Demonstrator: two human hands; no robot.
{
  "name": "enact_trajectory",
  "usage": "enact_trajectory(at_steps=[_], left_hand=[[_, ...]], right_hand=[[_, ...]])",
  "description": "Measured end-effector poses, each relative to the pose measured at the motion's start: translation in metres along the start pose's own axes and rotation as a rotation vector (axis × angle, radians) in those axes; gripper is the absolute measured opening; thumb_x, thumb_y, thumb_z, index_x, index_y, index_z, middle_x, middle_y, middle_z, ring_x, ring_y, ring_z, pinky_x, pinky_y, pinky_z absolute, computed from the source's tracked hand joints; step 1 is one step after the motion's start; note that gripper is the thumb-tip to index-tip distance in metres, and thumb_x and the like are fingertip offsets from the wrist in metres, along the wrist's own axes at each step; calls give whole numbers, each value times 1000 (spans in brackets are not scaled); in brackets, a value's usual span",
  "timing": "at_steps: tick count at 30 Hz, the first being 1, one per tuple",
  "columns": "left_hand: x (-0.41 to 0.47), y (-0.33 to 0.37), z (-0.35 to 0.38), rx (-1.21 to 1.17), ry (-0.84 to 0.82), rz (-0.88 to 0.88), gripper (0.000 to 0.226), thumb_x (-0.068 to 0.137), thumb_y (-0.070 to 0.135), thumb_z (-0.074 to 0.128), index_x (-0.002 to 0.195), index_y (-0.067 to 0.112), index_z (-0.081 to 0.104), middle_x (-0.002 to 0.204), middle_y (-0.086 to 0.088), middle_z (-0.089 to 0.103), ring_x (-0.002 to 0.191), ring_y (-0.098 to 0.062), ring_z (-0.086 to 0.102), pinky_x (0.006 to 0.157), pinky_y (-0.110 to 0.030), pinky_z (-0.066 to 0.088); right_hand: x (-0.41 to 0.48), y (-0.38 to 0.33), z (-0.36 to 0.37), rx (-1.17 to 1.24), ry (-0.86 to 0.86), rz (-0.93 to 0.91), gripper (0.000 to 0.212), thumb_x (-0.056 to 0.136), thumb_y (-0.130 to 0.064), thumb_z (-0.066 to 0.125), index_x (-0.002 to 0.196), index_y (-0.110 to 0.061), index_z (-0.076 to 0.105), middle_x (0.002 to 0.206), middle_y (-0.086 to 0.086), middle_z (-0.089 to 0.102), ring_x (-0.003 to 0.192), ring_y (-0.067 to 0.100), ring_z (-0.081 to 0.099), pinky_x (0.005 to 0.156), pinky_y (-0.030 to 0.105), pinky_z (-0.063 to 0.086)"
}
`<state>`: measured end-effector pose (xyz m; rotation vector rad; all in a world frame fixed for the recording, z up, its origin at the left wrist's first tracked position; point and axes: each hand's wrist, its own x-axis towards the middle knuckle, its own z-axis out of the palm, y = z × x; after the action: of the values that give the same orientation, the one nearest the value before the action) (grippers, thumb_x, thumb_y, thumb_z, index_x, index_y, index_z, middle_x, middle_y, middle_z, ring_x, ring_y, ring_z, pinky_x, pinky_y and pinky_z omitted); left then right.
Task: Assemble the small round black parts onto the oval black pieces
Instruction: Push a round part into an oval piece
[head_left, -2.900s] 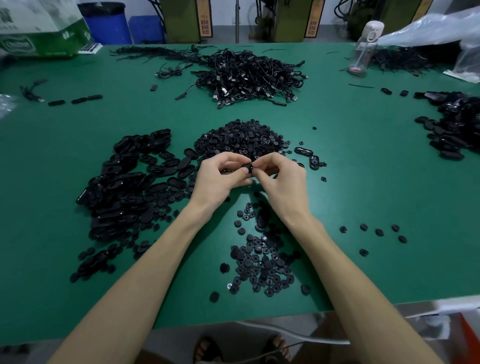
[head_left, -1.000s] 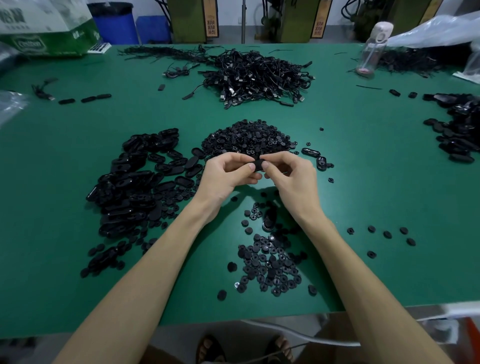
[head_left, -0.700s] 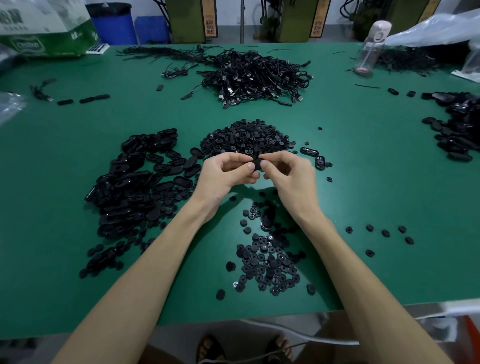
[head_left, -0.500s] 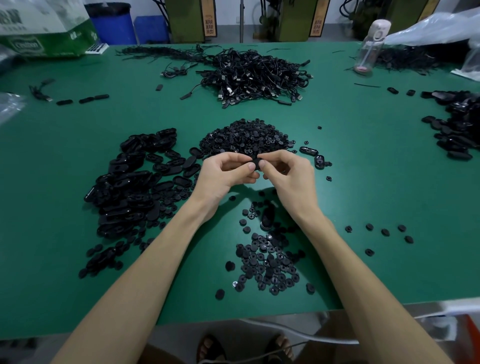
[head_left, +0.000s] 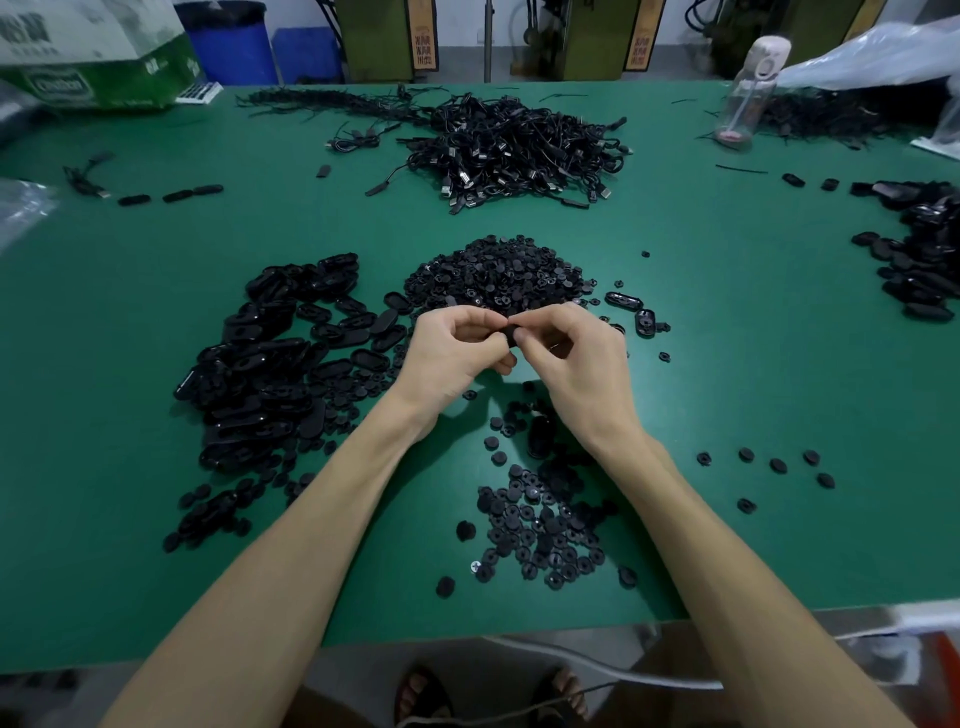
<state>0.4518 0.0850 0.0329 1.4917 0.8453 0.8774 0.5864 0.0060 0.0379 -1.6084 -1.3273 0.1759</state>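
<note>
Our left hand (head_left: 457, 353) and right hand (head_left: 584, 364) meet fingertip to fingertip, both pinching one black piece (head_left: 513, 333) above the bench (head_left: 753, 338). We cannot tell whether it is seated. Just beyond is the heap of round parts (head_left: 498, 275), and to the left the oval pieces (head_left: 280, 358). We judge most of the work is yet to do.

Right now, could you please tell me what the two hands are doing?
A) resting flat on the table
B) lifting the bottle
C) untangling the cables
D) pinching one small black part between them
D: the left hand and right hand curl their fingers on a small black part between them.
</note>
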Motion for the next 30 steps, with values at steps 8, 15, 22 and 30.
enact_trajectory(at_steps=[8,15,22,30], left_hand=[[0,1,-2,-75,-20,72,14,92,-1,73,106,-2,73,89,-18,78,78,-29,78,76,-30,62],[3,2,-3,159,115,157,13,98,6,69,110,5,73,100,-8,77,90,-18,76,81,-36,64],[10,0,-52,1184,615,-52,40,89,-3,63,127,-3,51,135,-26,46,127,-40,42,108,-49,34],[13,-10,-72,1235,611,-208,22,94,-3,58,116,-5,57,134,-31,47,129,-48,40,113,-59,24]], right_hand=[[0,2,-4,91,15,14,20,95,-7,69,103,-23,78,87,-3,71,75,3,61,72,18,46],[3,4,-4,47,63,31,18,98,-7,66,104,-19,78,97,-3,73,88,7,65,78,21,51],[14,16,-18,128,363,346,21,100,-11,58,110,-20,74,98,-10,72,88,4,65,87,29,55],[19,24,-25,103,431,448,29,105,-11,51,132,-15,60,110,-5,63,100,17,64,98,42,53]])
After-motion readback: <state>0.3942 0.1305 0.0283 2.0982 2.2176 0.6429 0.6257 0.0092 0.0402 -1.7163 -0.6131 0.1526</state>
